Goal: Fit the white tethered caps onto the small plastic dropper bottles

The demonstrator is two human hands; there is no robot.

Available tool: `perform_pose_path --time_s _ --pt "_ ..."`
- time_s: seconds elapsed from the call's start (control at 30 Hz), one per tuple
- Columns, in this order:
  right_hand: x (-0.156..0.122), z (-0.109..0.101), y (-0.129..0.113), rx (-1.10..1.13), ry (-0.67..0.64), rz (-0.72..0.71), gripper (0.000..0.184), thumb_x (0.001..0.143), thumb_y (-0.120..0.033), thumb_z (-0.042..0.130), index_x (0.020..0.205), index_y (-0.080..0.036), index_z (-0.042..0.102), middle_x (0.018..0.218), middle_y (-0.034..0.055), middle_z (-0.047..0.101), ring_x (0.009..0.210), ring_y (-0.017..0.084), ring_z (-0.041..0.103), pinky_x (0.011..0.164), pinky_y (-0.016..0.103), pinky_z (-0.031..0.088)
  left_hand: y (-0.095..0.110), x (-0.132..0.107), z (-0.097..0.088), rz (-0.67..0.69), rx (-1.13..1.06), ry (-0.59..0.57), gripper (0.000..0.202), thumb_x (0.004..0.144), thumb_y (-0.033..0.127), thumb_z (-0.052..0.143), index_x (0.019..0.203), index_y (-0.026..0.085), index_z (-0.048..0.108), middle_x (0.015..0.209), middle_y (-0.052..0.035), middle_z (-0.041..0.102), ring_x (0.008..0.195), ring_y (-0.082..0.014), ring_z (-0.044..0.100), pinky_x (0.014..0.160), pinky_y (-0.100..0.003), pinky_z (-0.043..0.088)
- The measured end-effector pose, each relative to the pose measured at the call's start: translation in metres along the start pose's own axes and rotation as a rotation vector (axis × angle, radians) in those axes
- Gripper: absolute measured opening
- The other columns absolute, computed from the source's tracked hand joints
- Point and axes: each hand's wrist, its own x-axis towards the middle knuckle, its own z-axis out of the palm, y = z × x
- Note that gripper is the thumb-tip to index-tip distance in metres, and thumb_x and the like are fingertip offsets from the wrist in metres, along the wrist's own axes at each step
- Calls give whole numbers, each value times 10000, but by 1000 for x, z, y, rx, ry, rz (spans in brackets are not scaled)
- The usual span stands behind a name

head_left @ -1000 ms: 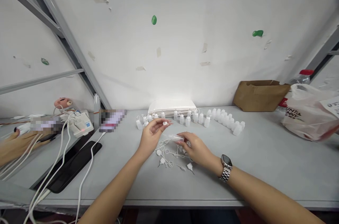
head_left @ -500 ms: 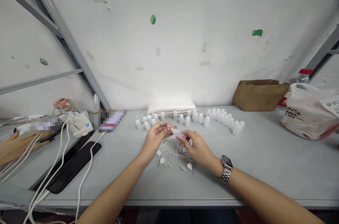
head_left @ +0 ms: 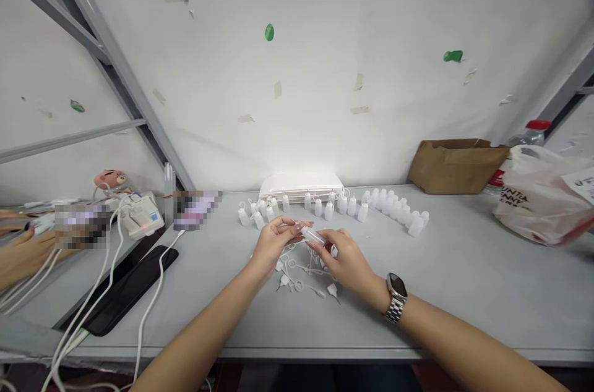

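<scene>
My right hand [head_left: 344, 260] pinches a small clear plastic bottle [head_left: 314, 235] held sideways above the grey table [head_left: 464, 281]. My left hand [head_left: 275, 242] meets it at the bottle's mouth, its fingertips pinched on a small white cap or plug that I can barely make out. Under both hands lies a heap of loose white caps with ring tethers [head_left: 297, 274]. Behind them stands a curved row of several small white bottles [head_left: 394, 209].
A white flat pack [head_left: 301, 183] lies against the wall. A brown paper bag [head_left: 455, 164], a red-capped drink bottle [head_left: 533, 131] and a plastic bag [head_left: 542, 197] sit at the right. A black phone [head_left: 125, 287] with white cables and another person's hand [head_left: 18, 253] are at the left.
My left hand came down with the small white piece and met the bottle. My right hand lifted the bottle off the table towards it.
</scene>
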Motion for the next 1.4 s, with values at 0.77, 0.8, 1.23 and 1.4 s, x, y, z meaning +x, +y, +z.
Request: perform_pose_path --time_s 0.77,0.8,1.23,1.4 --pt "9 -1 -5 990 -219 533 400 728 -552 506 660 -158 497 462 -42 491 387 66 396 441 222 306 -1 2 -1 75 -22 22 222 640 292 685 673 175 500 680 -23 696 907 -211 623 885 -386 393" --pt "10 -1 -4 1027 -267 553 437 749 -576 452 629 -158 493 418 -48 457 357 63 362 423 224 290 -2 2 0 94 -14 21 221 640 295 685 676 177 502 667 -20 693 925 -216 618 890 -388 389" --pt "2 7 -1 422 -15 193 211 818 -373 472 911 -185 494 683 -6 545 597 127 530 580 268 433 2 1 1 31 -61 67 230 649 330 670 767 152 586 866 -71 698 887 -204 622 902 -396 398" --pt "-2 6 3 56 94 -88 211 845 -302 443 1010 -187 508 828 63 592 748 183 528 714 337 426 6 -1 0 12 -48 76 228 660 341 662 787 154 636 1020 -85 660 1033 -226 557 919 -373 389"
